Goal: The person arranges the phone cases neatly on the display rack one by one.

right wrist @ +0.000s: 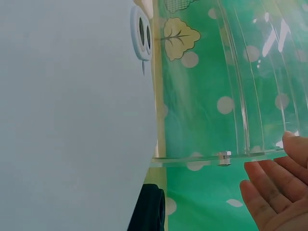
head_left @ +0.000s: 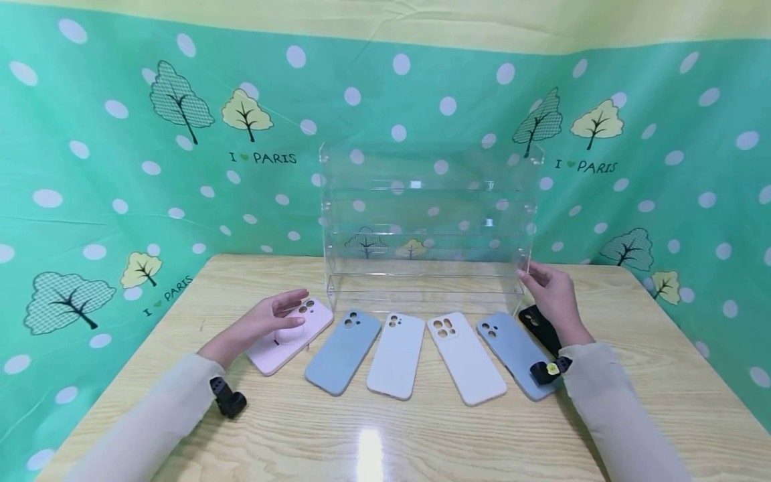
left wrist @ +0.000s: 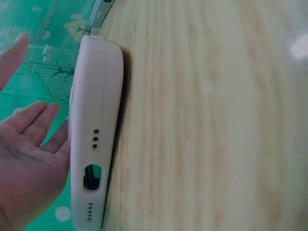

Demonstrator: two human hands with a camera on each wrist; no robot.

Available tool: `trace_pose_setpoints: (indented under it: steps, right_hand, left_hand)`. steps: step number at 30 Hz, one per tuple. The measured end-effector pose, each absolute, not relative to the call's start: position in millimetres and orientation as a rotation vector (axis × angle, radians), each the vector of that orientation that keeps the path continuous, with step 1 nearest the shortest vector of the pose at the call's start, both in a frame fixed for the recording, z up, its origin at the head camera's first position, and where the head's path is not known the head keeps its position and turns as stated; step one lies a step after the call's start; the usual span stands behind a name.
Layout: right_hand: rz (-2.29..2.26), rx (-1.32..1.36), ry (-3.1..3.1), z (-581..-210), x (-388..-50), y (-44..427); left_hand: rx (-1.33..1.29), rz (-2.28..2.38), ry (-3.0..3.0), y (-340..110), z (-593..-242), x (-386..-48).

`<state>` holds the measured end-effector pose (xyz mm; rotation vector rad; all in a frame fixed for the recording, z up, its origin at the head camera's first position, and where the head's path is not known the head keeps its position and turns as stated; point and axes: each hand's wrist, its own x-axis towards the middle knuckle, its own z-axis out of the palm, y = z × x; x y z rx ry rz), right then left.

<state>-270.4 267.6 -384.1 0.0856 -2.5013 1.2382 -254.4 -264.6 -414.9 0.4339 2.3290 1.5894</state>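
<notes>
A clear acrylic display rack point(head_left: 424, 274) with stepped shelves stands at the table's back. My right hand point(head_left: 555, 298) holds the edge of its right side panel; in the right wrist view the thumb lies on one side of the panel point(right wrist: 211, 159) and the fingers on the other. My left hand point(head_left: 265, 323) hovers with loose, spread fingers over a pink phone case point(head_left: 269, 359) with a ring on its back. The left wrist view shows that case point(left wrist: 98, 86) edge-on, its port cutout facing me, with the fingertips beside it.
In front of the rack lie a blue-grey case point(head_left: 340, 355), a white case point(head_left: 395, 358), another white case point(head_left: 470, 365) and a second blue-grey case point(head_left: 512, 345). A black case point(head_left: 536, 320) is partly under my right hand. A patterned green cloth point(head_left: 421, 100) hangs behind.
</notes>
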Motion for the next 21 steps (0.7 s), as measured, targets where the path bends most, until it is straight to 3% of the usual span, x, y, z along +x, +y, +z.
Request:
trace_pose_setpoints:
  steps: [21]
  right_hand:
    - [1.234,0.059,-2.5,-385.6,-269.1,266.6]
  left_hand:
    - [0.204,1.309,2.554,-255.2,-419.4,-253.1]
